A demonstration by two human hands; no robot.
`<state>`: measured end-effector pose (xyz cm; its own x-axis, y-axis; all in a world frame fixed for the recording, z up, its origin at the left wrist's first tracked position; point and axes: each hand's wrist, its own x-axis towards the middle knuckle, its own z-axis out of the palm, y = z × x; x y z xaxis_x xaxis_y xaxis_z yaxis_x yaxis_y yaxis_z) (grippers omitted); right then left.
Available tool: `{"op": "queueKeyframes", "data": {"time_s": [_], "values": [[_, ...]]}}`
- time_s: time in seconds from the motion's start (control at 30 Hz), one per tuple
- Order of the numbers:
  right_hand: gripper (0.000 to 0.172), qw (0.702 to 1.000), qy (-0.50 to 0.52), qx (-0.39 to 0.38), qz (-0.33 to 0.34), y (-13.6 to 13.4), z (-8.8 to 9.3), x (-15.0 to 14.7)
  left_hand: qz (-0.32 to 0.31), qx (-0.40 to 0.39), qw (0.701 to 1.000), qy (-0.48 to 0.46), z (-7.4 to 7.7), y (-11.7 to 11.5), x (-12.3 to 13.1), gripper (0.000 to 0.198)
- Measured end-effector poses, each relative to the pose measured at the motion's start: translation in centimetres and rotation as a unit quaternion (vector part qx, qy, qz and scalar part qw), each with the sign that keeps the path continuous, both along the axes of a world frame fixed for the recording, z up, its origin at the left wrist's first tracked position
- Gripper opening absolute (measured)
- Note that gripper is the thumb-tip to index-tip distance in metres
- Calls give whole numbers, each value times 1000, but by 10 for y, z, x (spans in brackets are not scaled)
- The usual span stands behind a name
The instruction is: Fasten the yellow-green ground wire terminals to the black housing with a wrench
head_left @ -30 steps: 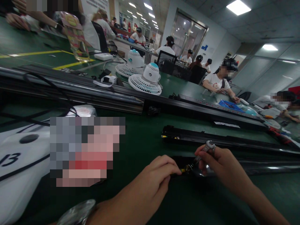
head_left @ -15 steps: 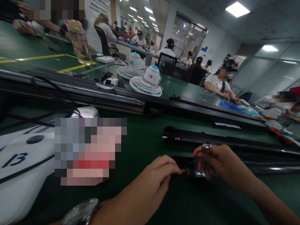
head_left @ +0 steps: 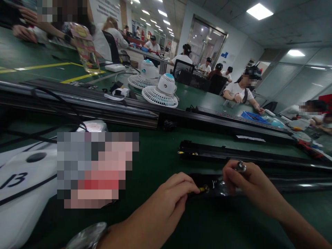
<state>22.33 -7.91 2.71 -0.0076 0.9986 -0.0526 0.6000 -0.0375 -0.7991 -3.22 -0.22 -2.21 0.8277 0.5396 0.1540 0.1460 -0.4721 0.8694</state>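
Note:
My left hand (head_left: 173, 197) is closed at the near end of a long black channel-like part (head_left: 199, 178). Its fingertips pinch a small yellow wire end (head_left: 199, 190), beside a small round metal piece (head_left: 206, 188). My right hand (head_left: 241, 178) is closed just to the right, above the same part, fingers curled together. A shiny silver metal piece (head_left: 241, 167) shows at its index finger; whether it is a ring or a tool's end I cannot tell. Under those fingers lies a clear, glossy plastic piece (head_left: 223, 188). The right fingertips are partly hidden.
Behind my hands lies a second black channel (head_left: 233, 156) with a yellow-tipped wire (head_left: 181, 152). A white case marked 13 (head_left: 31, 173) stands at left, beside a pixelated patch. Farther back are long dark rails (head_left: 116, 110), white fans (head_left: 162, 93), a bottle (head_left: 88, 52) and seated people.
My right hand has moved a little right, away from the left fingertips, uncovering more of the black part. The silver piece moved with it. My left hand keeps its pinch on the wire end.

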Motion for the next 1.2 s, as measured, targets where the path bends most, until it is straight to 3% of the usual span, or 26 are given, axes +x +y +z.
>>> {"op": "queueKeyframes", "data": {"time_s": [0.33, 0.73, 1.2], "values": [[29, 998, 53, -36, -27, 1, -11, -5, -1, 5, 1000, 3, -1, -1, -1, 38], [31, 998, 44, -36, -36, -2, -7, -15, 6, 3, 1000, 10, 0, -2, -1, 38], [32, 996, -87, -13, -17, -2, -9, -24, 6, 0, 1000, 12, 2, -2, 0, 37]]}}
